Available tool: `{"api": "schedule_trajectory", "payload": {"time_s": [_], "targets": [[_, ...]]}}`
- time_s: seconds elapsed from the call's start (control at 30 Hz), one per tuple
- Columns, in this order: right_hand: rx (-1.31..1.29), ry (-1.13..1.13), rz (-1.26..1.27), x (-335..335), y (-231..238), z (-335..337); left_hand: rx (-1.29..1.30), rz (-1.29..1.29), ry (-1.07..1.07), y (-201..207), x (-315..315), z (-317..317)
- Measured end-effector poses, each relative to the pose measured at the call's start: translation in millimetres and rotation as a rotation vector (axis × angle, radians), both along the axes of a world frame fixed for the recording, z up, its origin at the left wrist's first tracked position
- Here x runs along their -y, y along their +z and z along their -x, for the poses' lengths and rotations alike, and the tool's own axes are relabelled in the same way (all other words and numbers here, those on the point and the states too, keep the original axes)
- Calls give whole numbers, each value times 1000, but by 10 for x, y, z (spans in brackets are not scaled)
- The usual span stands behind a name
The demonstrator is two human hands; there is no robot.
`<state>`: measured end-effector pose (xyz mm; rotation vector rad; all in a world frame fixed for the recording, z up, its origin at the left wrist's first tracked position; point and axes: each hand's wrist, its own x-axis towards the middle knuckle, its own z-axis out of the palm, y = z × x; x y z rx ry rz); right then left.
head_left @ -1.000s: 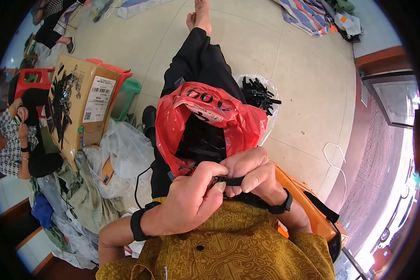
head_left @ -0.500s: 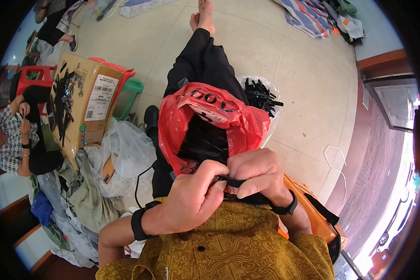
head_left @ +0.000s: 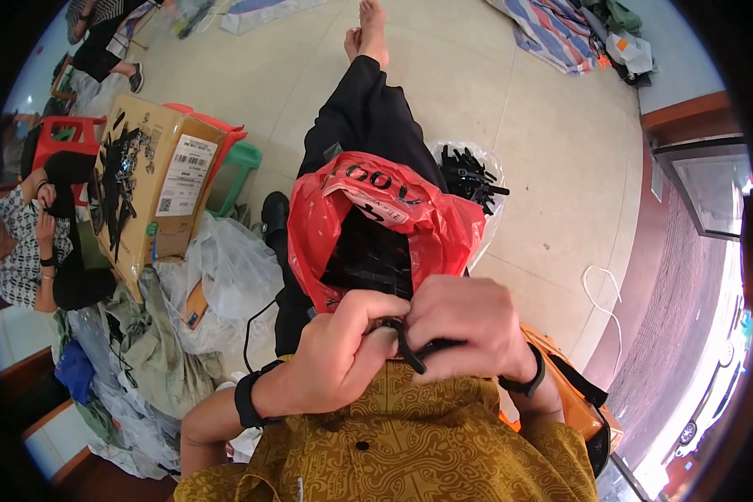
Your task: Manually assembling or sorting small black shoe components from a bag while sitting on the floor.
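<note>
Close to my body, just below the open mouth of a red plastic bag (head_left: 309, 222), my hands work together on a short black strap (head_left: 409, 355). My left hand (head_left: 339, 347) pinches one end, where a small dark piece like a buckle shows between thumb and forefinger. The strap curves across to my right hand (head_left: 468, 322), whose fingers are curled and slightly blurred around its other part. Inside the red bag, which rests on my lap, lie shiny black strips (head_left: 368, 255). Both wrists wear black bands.
A clear bag of black straps (head_left: 470, 177) is right of my legs. On the left, a cardboard box (head_left: 163, 167) carries black straps and buckles; a co-worker (head_left: 27, 243) sits beyond it, holding something small. Plastic bags (head_left: 226, 259) and cloth lie nearby. An orange case (head_left: 552, 360) is at my right.
My right hand has turned and shifted slightly right. The strap, earlier lying sideways between the hands, now bends downward in a loop. My left hand keeps its pinch.
</note>
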<state>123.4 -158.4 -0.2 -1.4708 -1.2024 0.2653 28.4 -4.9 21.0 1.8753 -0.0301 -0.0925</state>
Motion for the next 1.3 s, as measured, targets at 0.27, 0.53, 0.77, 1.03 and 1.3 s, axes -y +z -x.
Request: {"api": "schedule_trajectory", "payload": {"time_s": [0.27,0.53,0.77,1.03,1.3], "targets": [[-623,-40,-43,-16,-139,12,-53,172,100,-85,61,-31],[-793,44,1,-22,-125,-63,153,-59,82,-169,115,-66],[-899,57,33,-38,-90,-61,108,-124,55,-103,93,-103],[-747,78,113,-10,-36,-57,-53,19,-90,1,-8,-21],[-281,-99,53,-59,-90,14,-125,192,165,-10,12,-57]]}}
